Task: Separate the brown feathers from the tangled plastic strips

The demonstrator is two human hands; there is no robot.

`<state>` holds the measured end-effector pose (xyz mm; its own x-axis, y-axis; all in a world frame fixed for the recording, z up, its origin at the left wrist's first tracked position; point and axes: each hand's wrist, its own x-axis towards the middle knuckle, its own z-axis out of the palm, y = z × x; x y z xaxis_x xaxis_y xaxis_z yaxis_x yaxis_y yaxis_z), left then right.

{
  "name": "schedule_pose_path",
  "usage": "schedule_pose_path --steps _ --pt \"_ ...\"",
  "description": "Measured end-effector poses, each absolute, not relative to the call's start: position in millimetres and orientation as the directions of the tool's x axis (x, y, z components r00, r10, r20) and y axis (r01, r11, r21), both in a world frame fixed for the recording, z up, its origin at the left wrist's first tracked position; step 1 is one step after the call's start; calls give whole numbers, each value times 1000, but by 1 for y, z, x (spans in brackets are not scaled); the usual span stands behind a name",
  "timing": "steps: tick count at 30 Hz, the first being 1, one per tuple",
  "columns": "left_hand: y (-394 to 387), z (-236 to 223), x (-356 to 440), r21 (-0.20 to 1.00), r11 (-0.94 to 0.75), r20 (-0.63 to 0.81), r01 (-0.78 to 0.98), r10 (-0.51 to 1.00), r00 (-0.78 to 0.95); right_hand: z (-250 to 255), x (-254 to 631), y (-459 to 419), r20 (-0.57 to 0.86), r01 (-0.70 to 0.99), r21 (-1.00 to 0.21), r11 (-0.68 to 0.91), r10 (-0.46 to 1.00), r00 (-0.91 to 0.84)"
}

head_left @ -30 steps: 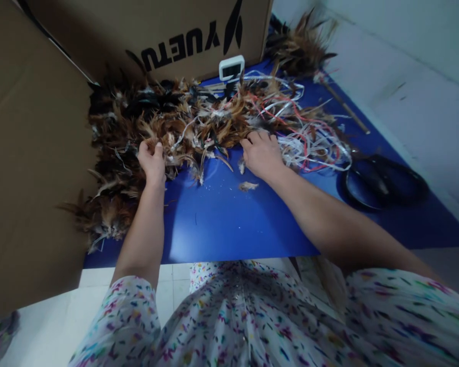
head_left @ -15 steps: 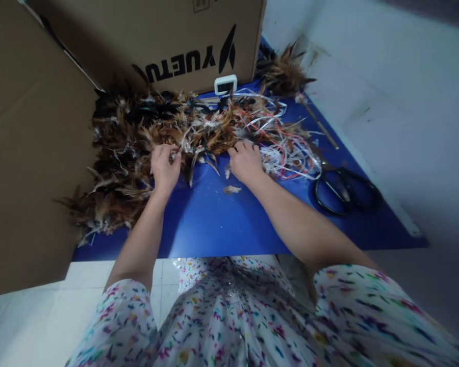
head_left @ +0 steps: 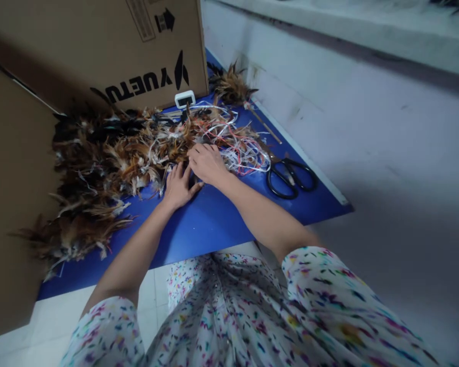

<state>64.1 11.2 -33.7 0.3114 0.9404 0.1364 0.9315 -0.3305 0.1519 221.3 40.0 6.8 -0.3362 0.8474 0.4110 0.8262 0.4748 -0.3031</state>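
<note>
A big heap of brown, black and white feathers (head_left: 99, 163) covers the back and left of a blue table (head_left: 214, 224). My left hand (head_left: 179, 186) lies flat on the blue surface at the heap's front edge, fingers spread, holding nothing. My right hand (head_left: 206, 163) rests just beyond it on the feathers, fingers curled down into the edge of a tangle of white and red strips (head_left: 240, 150). Whether it grips anything is hidden.
Black scissors (head_left: 288, 176) lie on the table to the right of the strips. A cardboard box (head_left: 110, 46) stands at the back, a cardboard panel (head_left: 11, 214) at the left. A feather duster (head_left: 233, 89) lies at the back right, near a small white object (head_left: 185, 99). A grey wall runs along the right.
My view has swung to the right. My left hand has let go of the feathers and now lies flat beside my right hand, which has stayed at the edge of the strips.
</note>
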Motion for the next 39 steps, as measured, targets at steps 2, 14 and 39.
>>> schedule_pose_path --steps 2,14,39 --pt "22 -29 71 85 -290 92 953 955 282 19 225 35 403 822 -339 456 861 -311" --pt "98 -18 72 72 -74 45 995 996 71 46 329 -51 206 989 -16 150 968 -143" --pt "-6 18 61 160 -417 328 895 877 350 16 396 -94 211 997 -16 -78 974 79"
